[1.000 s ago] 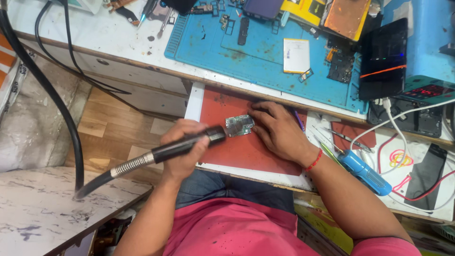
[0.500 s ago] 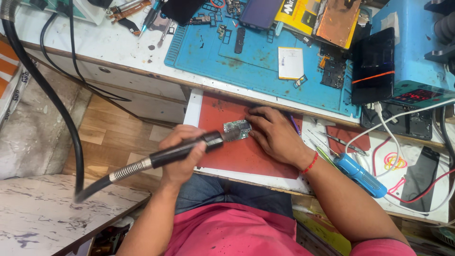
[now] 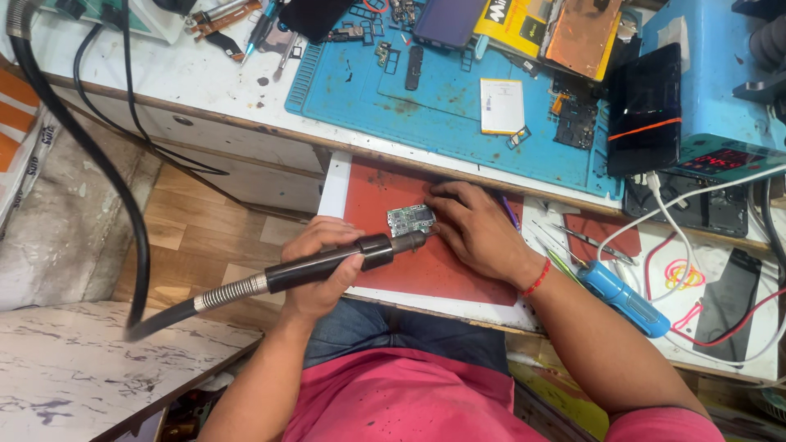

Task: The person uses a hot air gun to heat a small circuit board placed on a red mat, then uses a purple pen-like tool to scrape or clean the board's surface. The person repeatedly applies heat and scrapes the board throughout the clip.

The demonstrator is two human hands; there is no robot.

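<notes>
head view | left hand [image 3: 321,266] wrapped around black cylindrical hot-air wand [image 3: 327,263], nozzle at 2 o'clock touching small green circuit board [image 3: 411,219] | right hand [image 3: 475,233] fingers spread, pressing board's 3 o'clock edge | board lies on red rectangular mat [image 3: 426,266], near counter [image 3: 205,90] front edge

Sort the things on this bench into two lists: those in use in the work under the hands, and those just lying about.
In use: left hand gripping the black hot-air handpiece; right hand steadying the small circuit board; red mat beneath.

Lying about: blue mat, white battery, blue-handled tool, tweezers, dark phone.
</notes>
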